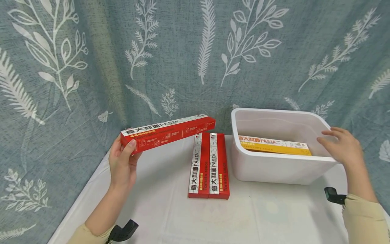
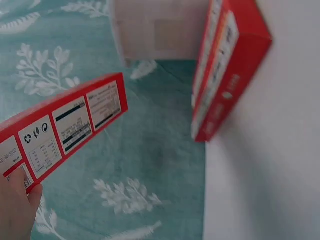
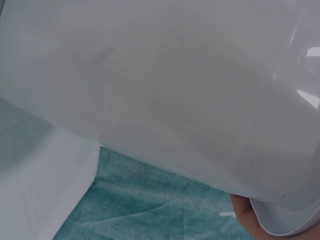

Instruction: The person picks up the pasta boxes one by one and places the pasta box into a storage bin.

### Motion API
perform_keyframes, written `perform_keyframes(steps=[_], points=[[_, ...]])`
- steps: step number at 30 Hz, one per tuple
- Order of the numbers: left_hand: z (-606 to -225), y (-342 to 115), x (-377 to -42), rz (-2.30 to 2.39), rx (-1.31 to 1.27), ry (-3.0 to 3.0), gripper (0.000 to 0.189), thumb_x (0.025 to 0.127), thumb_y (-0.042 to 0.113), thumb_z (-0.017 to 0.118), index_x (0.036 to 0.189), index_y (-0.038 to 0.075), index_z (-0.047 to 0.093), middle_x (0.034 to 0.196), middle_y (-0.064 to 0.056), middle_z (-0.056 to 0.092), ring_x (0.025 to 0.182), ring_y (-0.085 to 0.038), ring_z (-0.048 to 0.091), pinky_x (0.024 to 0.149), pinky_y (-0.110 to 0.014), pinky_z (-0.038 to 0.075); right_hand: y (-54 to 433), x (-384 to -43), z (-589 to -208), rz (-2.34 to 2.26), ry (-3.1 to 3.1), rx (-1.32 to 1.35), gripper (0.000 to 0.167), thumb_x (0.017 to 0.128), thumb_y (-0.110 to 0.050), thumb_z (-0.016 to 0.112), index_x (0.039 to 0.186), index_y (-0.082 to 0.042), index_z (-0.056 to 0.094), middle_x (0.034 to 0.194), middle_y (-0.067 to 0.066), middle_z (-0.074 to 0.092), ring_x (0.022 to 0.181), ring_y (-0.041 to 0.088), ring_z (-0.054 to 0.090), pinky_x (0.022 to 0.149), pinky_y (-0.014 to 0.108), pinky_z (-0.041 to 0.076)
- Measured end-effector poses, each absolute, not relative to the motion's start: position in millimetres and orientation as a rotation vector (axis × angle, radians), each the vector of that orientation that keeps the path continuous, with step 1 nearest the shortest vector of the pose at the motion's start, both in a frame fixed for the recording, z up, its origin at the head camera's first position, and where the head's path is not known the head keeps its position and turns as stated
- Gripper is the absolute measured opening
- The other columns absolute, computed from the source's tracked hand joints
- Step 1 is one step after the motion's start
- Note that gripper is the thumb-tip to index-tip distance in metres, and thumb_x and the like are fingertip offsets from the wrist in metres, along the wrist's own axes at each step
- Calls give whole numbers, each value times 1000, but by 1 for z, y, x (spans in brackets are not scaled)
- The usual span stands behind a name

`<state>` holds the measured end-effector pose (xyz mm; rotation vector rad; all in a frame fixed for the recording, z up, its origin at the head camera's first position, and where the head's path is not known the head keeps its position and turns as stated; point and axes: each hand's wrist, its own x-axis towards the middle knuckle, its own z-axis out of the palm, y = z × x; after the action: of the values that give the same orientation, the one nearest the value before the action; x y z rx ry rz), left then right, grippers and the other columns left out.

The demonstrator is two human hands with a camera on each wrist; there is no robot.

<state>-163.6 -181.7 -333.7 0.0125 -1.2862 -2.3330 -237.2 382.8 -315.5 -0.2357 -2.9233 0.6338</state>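
Note:
My left hand (image 1: pixel 123 166) grips the left end of a red and white box of tomato sauce pasta (image 1: pixel 170 132), raised above the table with its far end tilted up. In the left wrist view, the printed back of that pasta box (image 2: pixel 75 122) shows, with fingertips at its lower edge. My right hand (image 1: pixel 344 144) holds the right rim of a white plastic bin (image 1: pixel 280 167), its fingers over the edge. Inside the bin lies a yellow and white box of chicken curry pasta (image 1: pixel 274 146); the rest of the bin's floor is hidden by the front wall.
Two more red tomato sauce boxes (image 1: pixel 198 169) lie side by side on the white-covered table (image 1: pixel 170 217), just left of the bin. A blue-green curtain (image 1: pixel 182 67) with white leaf prints hangs behind and along the left side.

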Motion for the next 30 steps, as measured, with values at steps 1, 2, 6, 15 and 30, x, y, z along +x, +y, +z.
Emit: perform_keyframes(steps=[1, 2, 6, 15, 30], points=[[-331, -179, -165, -2350, -10, -1266, 37, 94, 10, 57, 130, 7, 50, 119, -9, 54, 109, -19, 56, 82, -26, 54, 383, -237, -315, 631, -2925, -234, 63, 100, -44, 44, 137, 7, 46, 152, 33, 18, 134, 61, 14, 96, 78, 16], [-329, -176, -166, -2368, -27, -1247, 36, 93, 12, 57, 128, 6, 51, 118, -9, 54, 108, -19, 57, 82, -26, 54, 383, -238, -315, 631, -2925, -235, 63, 100, -44, 44, 137, 7, 46, 152, 33, 18, 134, 61, 14, 96, 78, 16], [-321, -163, -173, -2424, -80, -1232, 36, 92, 18, 60, 125, 8, 50, 118, -8, 55, 109, -19, 58, 82, -26, 54, 382, -238, -315, 636, -2925, -241, 63, 100, -44, 44, 137, 8, 45, 152, 34, 18, 134, 61, 13, 97, 79, 16], [-308, -120, -196, -2459, -299, -1410, 47, 87, 19, 57, 130, 5, 47, 113, -5, 57, 101, -16, 60, 81, -25, 55, 382, -239, -316, 653, -2921, -270, 64, 100, -45, 44, 138, 7, 45, 153, 33, 17, 135, 60, 12, 97, 78, 16], [-307, -60, -231, -2484, -452, -1638, 58, 81, 22, 66, 133, 2, 49, 116, -6, 56, 99, -15, 60, 81, -26, 55, 382, -240, -316, 667, -2912, -272, 68, 99, -49, 43, 137, 6, 46, 153, 33, 17, 135, 60, 13, 97, 78, 17]])
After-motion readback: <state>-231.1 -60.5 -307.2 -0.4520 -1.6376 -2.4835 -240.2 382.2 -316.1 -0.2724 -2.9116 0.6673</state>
